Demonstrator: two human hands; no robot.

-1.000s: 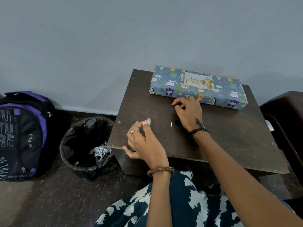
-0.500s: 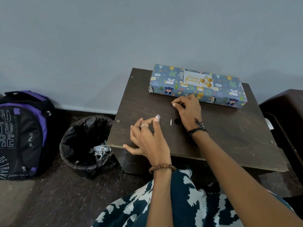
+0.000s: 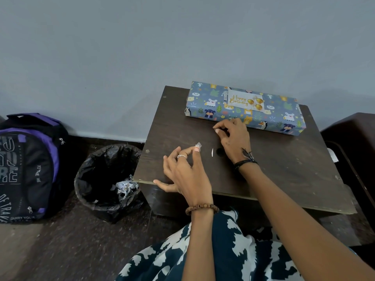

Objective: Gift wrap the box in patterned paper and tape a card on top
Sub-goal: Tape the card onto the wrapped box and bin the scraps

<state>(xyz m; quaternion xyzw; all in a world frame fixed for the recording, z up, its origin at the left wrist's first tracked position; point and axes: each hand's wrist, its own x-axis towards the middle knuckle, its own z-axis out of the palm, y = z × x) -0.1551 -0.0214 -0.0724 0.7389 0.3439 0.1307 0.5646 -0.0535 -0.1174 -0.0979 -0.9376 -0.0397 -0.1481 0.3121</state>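
Fingers pinch one tape scrap; one box, one card.

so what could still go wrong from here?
The tape scrap pinched by the left hand may cling to the fingers or curl on itself. The right hand works close to the wrapped box and could nudge it. How firmly the card is fixed cannot be told.

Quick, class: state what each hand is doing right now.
Left hand: pinches a small scrap of tape.
Right hand: fingers curled, pinching something tiny; what cannot be told.
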